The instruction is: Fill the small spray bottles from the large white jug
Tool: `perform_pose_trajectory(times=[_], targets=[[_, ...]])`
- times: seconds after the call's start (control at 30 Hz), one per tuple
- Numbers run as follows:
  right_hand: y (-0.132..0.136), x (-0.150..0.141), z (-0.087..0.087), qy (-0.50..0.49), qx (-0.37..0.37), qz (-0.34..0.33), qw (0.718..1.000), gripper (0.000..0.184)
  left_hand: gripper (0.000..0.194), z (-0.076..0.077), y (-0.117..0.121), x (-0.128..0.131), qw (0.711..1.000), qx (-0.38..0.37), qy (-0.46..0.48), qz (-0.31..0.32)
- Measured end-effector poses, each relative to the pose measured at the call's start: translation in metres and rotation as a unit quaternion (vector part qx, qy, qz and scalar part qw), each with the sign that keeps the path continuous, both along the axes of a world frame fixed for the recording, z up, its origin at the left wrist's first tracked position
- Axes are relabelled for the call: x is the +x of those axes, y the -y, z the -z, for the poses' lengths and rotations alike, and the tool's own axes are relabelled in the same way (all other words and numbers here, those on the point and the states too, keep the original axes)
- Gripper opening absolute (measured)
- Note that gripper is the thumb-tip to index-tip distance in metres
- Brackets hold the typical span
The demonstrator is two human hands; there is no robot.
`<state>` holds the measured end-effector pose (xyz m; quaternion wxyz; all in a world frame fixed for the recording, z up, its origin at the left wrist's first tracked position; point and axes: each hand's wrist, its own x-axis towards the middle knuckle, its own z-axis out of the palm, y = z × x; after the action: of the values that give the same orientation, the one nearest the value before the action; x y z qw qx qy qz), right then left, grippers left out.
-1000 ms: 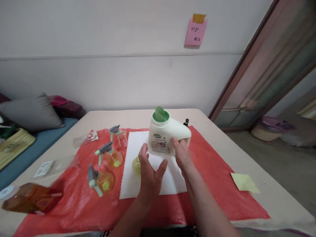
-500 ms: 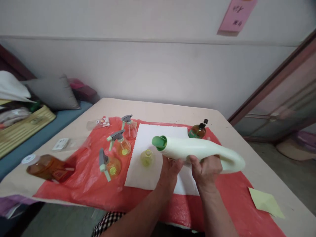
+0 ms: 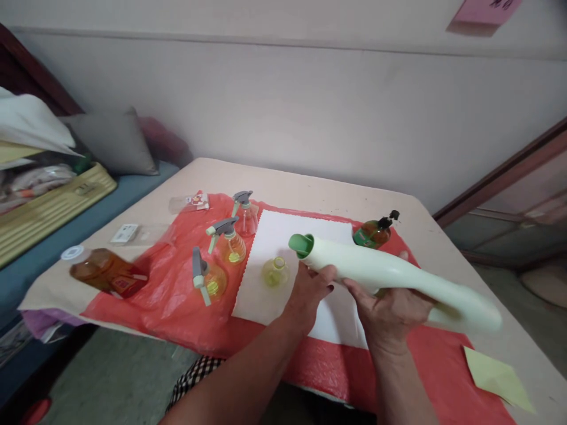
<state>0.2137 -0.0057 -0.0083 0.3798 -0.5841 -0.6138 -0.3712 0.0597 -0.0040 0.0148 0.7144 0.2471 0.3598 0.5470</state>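
My left hand [image 3: 312,289] is closed around the underside of a pale green jug [image 3: 376,265], near its mouth. My right hand [image 3: 394,310] grips the same jug farther back, by its curved handle end. The jug lies nearly level, its darker green spout [image 3: 302,243] pointing left. Just left of and below the spout, a small open yellow-tinted bottle [image 3: 275,273] stands on a white sheet [image 3: 259,301]. No liquid is seen leaving the spout. To the left stand a near spray bottle [image 3: 213,282], a middle spray bottle [image 3: 234,247] and a far spray bottle [image 3: 246,219], all with grey triggers.
A large capped bottle of amber liquid [image 3: 106,270] lies at the left on red plastic [image 3: 177,301]. Clear packaging [image 3: 150,234] is behind it. A dark pump bottle [image 3: 372,233] is at the back right. Yellow paper [image 3: 496,375] lies at the right edge.
The view has shifted, so the table things appear farther right and slightly higher. The jug's handle end has swung lower and to the right, with my right hand on it. The spout stays beside the small bottle.
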Motion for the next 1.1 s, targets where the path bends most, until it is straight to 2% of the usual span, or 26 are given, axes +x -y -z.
perform_pose_trajectory(times=[0.13, 0.3, 0.53, 0.83, 1.1], targets=[[0.004, 0.000, -0.001, 0.030, -0.010, -0.024, 0.999, 0.089, 0.073, 0.004, 0.002, -0.002, 0.996, -0.001, 0.084, 0.018], [0.007, 0.003, 0.001, 0.063, 0.012, -0.066, 0.996, 0.087, 0.072, 0.009, 0.004, 0.003, 0.989, -0.037, 0.146, 0.006], [0.009, 0.001, -0.006, 0.060, 0.002, -0.094, 0.994, 0.089, 0.073, 0.011, 0.007, 0.009, 0.980, -0.063, 0.189, -0.028], [0.011, -0.002, -0.015, 0.068, -0.003, -0.116, 0.991, 0.070, 0.071, 0.016, 0.008, 0.011, 0.969, -0.096, 0.227, -0.031], [0.010, -0.005, -0.017, 0.069, 0.002, -0.133, 0.989, 0.076, 0.059, 0.015, 0.008, 0.011, 0.961, -0.108, 0.251, -0.028]])
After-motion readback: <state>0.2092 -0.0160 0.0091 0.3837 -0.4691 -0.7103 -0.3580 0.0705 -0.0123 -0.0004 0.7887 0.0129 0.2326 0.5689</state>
